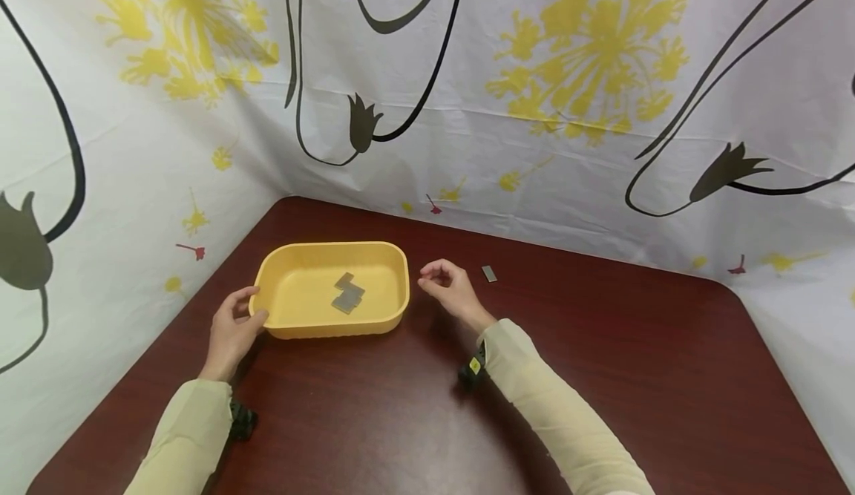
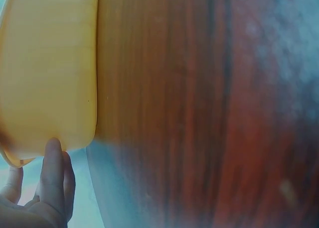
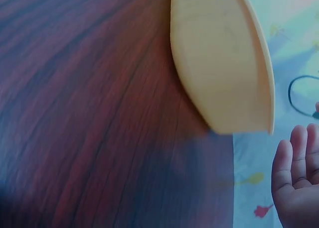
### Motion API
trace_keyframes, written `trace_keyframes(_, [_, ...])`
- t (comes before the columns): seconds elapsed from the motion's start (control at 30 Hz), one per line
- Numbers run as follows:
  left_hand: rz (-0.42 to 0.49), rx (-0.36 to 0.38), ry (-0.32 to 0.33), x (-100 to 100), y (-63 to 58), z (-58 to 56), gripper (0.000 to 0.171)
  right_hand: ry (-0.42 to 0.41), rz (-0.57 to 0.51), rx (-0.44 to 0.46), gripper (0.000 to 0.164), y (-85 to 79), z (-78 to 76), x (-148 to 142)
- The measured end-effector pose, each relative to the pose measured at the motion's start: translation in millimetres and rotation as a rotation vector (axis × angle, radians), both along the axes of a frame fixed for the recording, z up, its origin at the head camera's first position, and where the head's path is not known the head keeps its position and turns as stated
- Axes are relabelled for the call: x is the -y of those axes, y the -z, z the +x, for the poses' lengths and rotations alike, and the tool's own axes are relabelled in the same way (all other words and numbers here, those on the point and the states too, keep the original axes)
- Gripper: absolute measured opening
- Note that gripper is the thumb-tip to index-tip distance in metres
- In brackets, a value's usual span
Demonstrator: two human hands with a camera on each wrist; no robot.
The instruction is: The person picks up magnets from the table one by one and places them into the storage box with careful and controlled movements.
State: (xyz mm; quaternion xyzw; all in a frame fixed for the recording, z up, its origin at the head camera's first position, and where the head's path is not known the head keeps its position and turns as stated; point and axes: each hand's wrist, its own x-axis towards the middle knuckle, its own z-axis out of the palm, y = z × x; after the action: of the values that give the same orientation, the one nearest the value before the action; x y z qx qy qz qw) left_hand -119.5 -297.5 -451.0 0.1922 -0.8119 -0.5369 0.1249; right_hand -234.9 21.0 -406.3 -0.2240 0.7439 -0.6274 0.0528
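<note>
A shallow yellow plastic tub (image 1: 287,327) with rounded corners rests on the table, several small flat grey rectangular pieces (image 1: 348,299) lying inside it, some overlapping. My left hand (image 1: 231,329) holds the tub's left end, thumb and fingertips at the rim; in the left wrist view its fingers (image 2: 52,173) touch the outer wall. Just beyond the right end of the tub, my right hand (image 1: 454,292) hovers with fingers loosely bent and nothing between them. Another flat grey piece (image 1: 490,274) lies on the table to the right of that hand.
The dark red-brown wooden table (image 1: 601,376) reaches back to a white patterned cloth (image 1: 461,146) hanging behind and along the left side. Dark wrist-worn devices sit at both cuffs, the right one (image 1: 473,367) carrying a yellow label.
</note>
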Motion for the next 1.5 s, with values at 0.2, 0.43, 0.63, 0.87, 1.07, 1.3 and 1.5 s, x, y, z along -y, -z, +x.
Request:
trace_keyframes(0.2, [-0.006, -0.002, 0.001, 0, -0.2, 0.2, 0.048, 0.036, 0.007, 0.041, 0.016, 17.3, -16.7, -16])
trace_keyframes(0.43, [-0.005, -0.005, 0.007, -1, -1.7, 1.0, 0.048, 0.102, 0.043, 0.069, 0.018, 32.0, -31.4, -32])
trace_keyframes(0.63, [-0.004, -0.007, 0.018, -1, -2.8, 1.8, 0.047, 0.144, 0.079, 0.079, 0.023, 35.1, -36.0, -43])
trace_keyframes(0.87, [-0.001, 0.002, 0.015, -1, -1.4, 1.9, 0.048, 0.181, 0.082, 0.176, 0.028, 37.8, -43.9, -55])
trace_keyframes(1.07, [0.002, 0.003, 0.014, 0, -1.4, 1.8, 0.048, 0.223, 0.082, 0.255, 0.031, 40.4, -51.7, -64])
trace_keyframes(1.3, [0.009, 0.007, 0.004, -1, -2.1, 0.8, 0.047, 0.271, 0.108, 0.268, 0.032, 46.2, -60.8, -74])
trace_keyframes(1.5, [0.009, 0.002, -0.005, -2, -3.1, 0.2, 0.047, 0.310, 0.134, 0.268, 0.030, 48.8, -65.6, -80])
